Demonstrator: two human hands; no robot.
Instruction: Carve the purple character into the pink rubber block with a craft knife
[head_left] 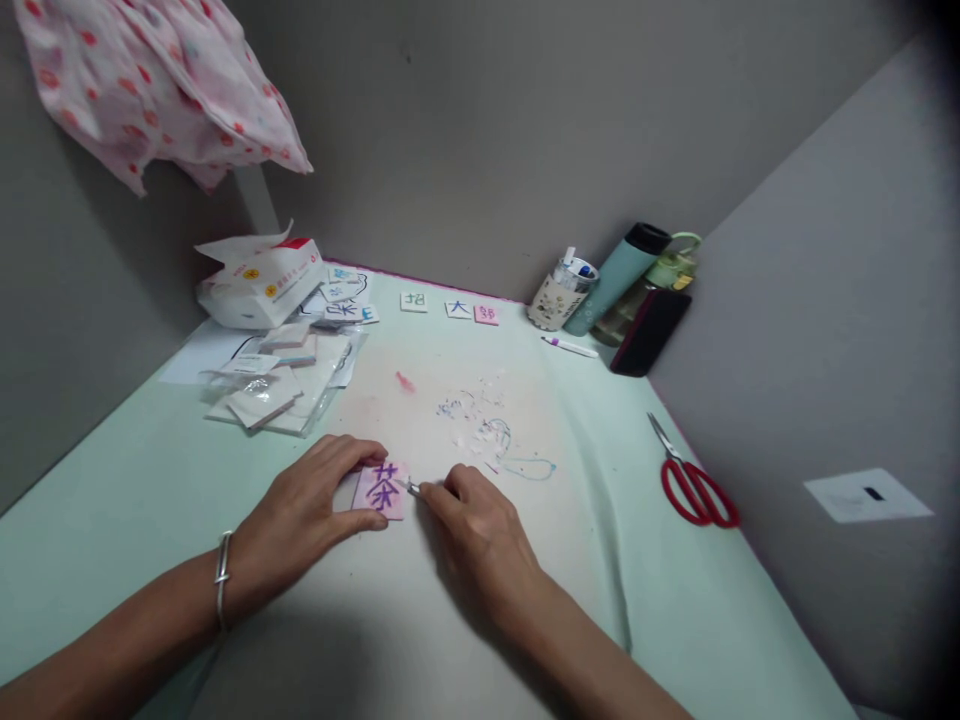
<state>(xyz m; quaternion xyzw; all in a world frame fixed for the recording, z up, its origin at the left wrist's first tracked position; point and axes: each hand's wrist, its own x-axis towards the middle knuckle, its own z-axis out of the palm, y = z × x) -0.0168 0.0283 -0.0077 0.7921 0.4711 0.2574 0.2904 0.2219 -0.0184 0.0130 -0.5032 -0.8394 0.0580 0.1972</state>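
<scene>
A small pink square block (396, 506) with a purple character on its face lies on the worn middle of the green table mat (480, 590). My left hand (307, 500) grips this block from the left, thumb at its lower edge and fingers at its upper edge. From the right, my right hand (484, 525) holds a thin carving knife (412, 488), its tip over the block's right part beside the purple strokes. Shavings and crumbs (491, 440) are scattered beyond my right hand.
Behind stand a tissue pack (262, 285), bagged blank blocks (277, 385), marked blocks (413, 302), a pen cup (559, 298), a teal bottle (619, 280) and a phone (651, 332). Red-handled scissors (694, 490) lie at the right, a purple marker (570, 347) before the cup.
</scene>
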